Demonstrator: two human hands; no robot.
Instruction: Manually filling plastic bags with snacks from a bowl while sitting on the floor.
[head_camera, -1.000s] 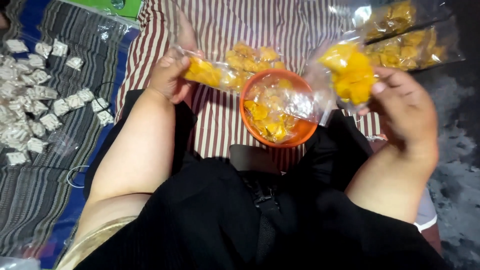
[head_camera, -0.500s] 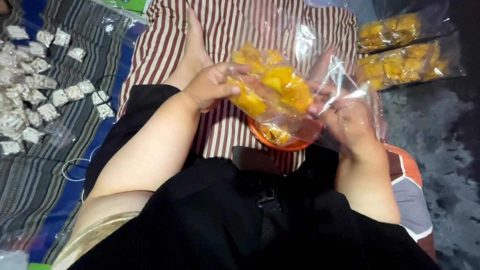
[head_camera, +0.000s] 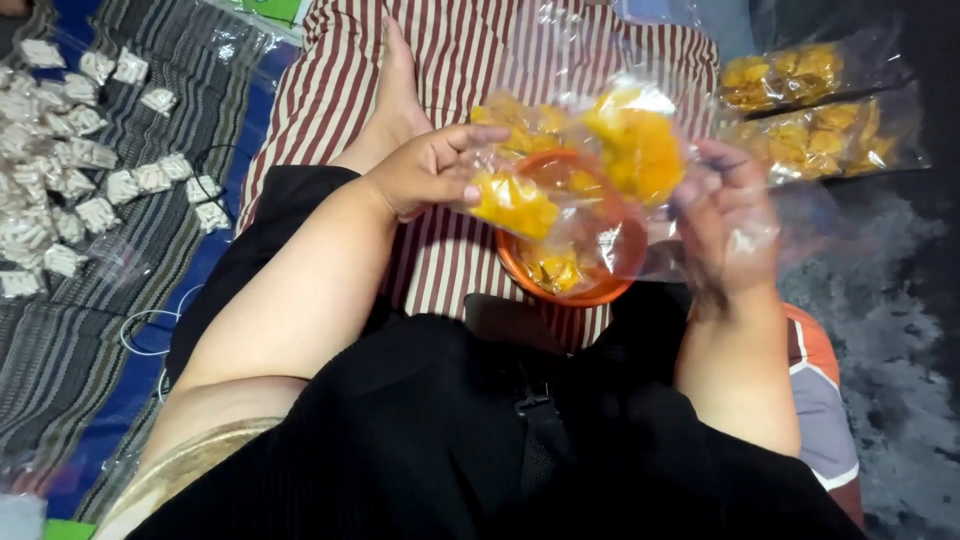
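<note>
**Clear bag of yellow chips held open over the orange bowl**

The left hand (head_camera: 425, 170) pinches one side of a clear bag (head_camera: 590, 170) between thumb and curled fingers. The right hand (head_camera: 725, 225) grips the opposite side, seen partly through the film, fingers closed on the plastic. The bag hangs between the two hands, just above an orange bowl (head_camera: 575, 285) that sits right below them on the lap, near the body. Yellow chips (head_camera: 640, 145) bunch in the upper part of the bag by the right hand, and a smaller clump lies by the left thumb; more chips rest in the bowl.

To handle this well, I judge both pinches should stay firm on the film's edges, with the bag kept over the bowl so loose pieces drop into it and not onto the cloth. The plastic is thin and slippery, so an even grip matters, and the chips look brittle enough to break if squeezed.

Beyond the left hand, a bare foot (head_camera: 395, 95) rests on a red-and-white striped cloth (head_camera: 330, 90). Beyond the right hand lie two filled bags (head_camera: 820, 110) of the same chips, well apart from the bowl. Far off past the left arm, small white packets (head_camera: 75, 170) are spread on a striped mat (head_camera: 60, 340). Nothing blocks the bowl; only the foot lies near.
</note>
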